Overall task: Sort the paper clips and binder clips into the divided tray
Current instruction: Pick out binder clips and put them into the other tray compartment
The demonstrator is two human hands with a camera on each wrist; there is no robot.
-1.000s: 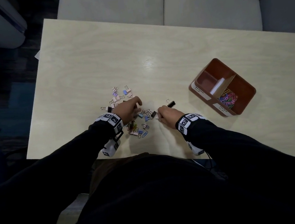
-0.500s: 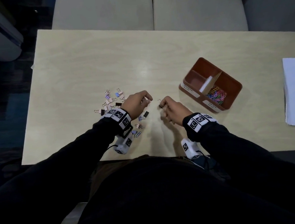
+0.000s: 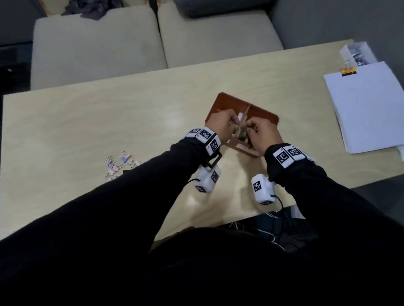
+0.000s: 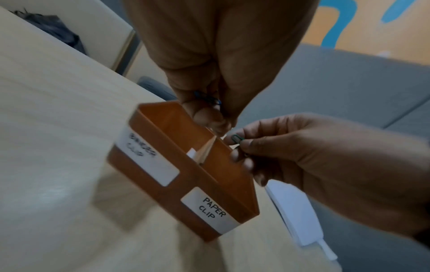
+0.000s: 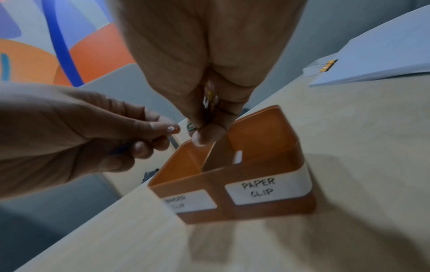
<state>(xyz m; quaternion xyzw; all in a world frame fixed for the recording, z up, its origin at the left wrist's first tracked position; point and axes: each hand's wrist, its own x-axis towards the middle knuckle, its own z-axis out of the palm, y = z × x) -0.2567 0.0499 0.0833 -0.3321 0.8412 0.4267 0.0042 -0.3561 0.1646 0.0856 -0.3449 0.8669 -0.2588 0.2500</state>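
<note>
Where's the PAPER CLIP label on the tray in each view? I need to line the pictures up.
Head: not readable; the tray sits at centre, its front hidden by both hands.
Left wrist: PAPER CLIP label, lower centre, on the tray's near wall.
Right wrist: the label right of centre.
Shared landmark: the divider between the two compartments.

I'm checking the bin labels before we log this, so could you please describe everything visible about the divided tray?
The divided tray is a small orange-brown box, plastic by its look, open-topped and standing flat on the pale wooden table. A slanted divider splits it into two compartments. White labels on its near wall read BINDER CLIP and PAPER CLIP. Both hands hover over it with clips; neither plainly touches it. Its contents are hidden.
</note>
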